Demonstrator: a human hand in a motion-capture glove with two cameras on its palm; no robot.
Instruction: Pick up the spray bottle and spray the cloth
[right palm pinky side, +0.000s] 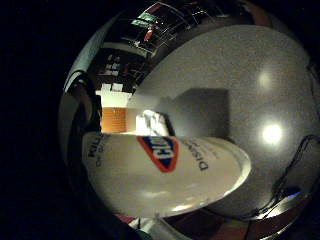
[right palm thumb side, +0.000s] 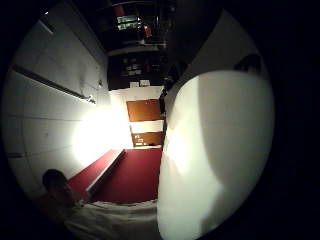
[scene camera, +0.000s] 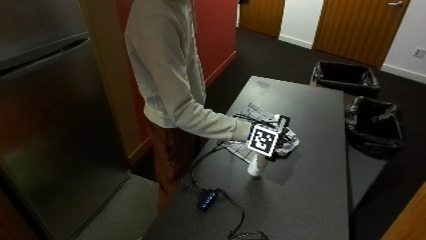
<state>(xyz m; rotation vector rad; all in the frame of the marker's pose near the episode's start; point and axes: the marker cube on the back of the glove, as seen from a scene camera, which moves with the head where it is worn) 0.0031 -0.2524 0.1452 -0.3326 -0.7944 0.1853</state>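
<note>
In the outside view a person stands at the grey table (scene camera: 299, 200), and the gloved right hand (scene camera: 285, 136) grips a white spray bottle (scene camera: 256, 166) by its upper part. The bottle hangs upright, base close to the tabletop; contact cannot be seen. A checked cloth (scene camera: 251, 111) lies on the table under and behind the hand. In the little finger side palm view the bottle (right palm pinky side: 165, 172), with a blue and red label, lies across the palm, and crumpled pale cloth (right palm pinky side: 152, 122) shows beyond it. The bottle's plain white side (right palm thumb side: 215, 150) fills the thumb side palm view.
Two bins with black liners (scene camera: 345, 76) (scene camera: 374, 122) stand on the floor past the table's far side. A black cable runs to a blue-lit power strip (scene camera: 208, 199) near the table's front corner. A steel fridge (scene camera: 53, 125) stands behind the person.
</note>
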